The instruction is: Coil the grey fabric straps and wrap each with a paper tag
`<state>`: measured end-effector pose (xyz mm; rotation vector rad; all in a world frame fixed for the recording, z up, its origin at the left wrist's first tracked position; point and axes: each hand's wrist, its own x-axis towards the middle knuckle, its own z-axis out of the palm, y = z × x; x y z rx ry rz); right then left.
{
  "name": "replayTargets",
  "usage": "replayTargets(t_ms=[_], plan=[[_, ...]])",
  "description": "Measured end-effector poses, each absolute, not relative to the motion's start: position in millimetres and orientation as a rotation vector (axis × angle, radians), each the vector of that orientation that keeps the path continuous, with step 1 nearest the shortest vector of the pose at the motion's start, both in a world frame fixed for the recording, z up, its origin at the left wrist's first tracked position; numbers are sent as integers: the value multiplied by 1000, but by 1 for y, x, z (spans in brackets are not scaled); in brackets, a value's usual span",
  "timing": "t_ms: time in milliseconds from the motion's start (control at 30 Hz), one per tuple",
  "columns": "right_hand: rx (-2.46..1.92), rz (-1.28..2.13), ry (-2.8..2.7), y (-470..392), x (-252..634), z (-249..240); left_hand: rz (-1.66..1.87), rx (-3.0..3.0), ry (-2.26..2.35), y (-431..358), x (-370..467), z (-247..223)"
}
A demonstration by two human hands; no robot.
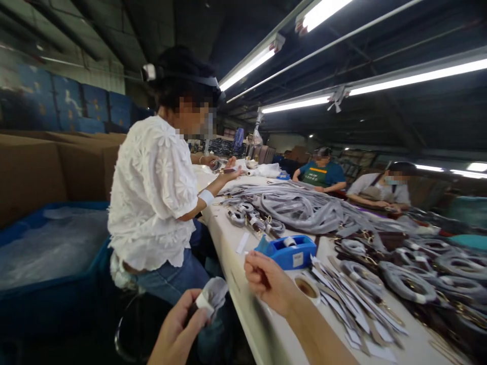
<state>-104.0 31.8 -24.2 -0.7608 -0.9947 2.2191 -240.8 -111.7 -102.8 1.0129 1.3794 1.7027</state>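
The left hand (178, 332) is closest, low down by the edge of the table. Its fingers are curled around a rolled-up grey strap (213, 295) with a white band on it, and the thumb presses on top. The strap sits in that hand, off the table, just beside its edge.

The right hand (266, 279) is a bit higher, over the white table (266, 334). Its fingers are bent in, almost like a fist. I cannot tell if it pinches anything.

Just past the right hand sits a blue tape holder (289, 251). Near it is a small roll of tape (306, 287), lying flat. Beside that, a lot of paper tags (353, 309) are spread out in a messy fan. On the right are many more coiled grey straps (407, 284). Farther back is a big heap of loose grey straps (300, 205).

A person in a white top (152, 197) sits at the table on the left, holding something small up in both hands. Behind that person is a blue bin (53, 248) and brown boxes (34, 172). Two more people (321, 175) work at the far end of the table. Long lights (414, 77) shine overhead.
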Motion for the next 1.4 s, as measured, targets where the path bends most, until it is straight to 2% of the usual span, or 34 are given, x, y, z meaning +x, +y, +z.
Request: replayTargets(t_ms=[133, 300, 500, 767, 1133, 1400], plan=[[-608, 2245, -1521, -9, -63, -15, 1568, 1154, 1371, -99, -230, -107], [-798, 1920, -1911, -35, -52, -35, 1499, 1262, 1355, -94, -206, -91], [-1000, 1614, -1961, -33, -46, -50, 1496, 1284, 1268, -90, -191, -91], [-1057, 1202, -2010, -34, -43, -62, 1534, 1324, 1227, -84, -183, -103], [-1107, 1278, -1969, -35, -38, -62, 1477, 1334, 1211, -81, -177, -92], [-1133, 995, -1999, -34, -38, -73, 1496, 1295, 1163, -76, -178, -106]])
